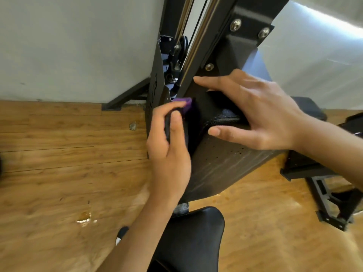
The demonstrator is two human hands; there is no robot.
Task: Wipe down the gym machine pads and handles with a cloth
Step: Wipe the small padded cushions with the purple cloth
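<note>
Pad (222,165): black upholstered cushion of the gym machine, at the centre of the view, tilted, with its upper end against the upright black frame (241,36). Its front face is dull and streaked, with fine pale lines running along its length and a scatter of small dark specks; a stitched seam crosses near the top edge. Cloth (187,106): dark, with a purple corner showing, held against the pad's left side near its upper end. The left hand (169,146) grips the cloth, fingers curled round it and thumb laid along it. The right hand (261,112) lies spread on the pad's upper end, fingers straight and apart, thumb on the front face just below the seam, holding nothing. Below the pad, a glossy black seat (192,238). The frame carries bright bolts (235,24) and a metal guide rod (198,42). The machine stands on a wood-pattern floor (59,173), chipped at one spot (84,219), against a grey wall (78,46).
</note>
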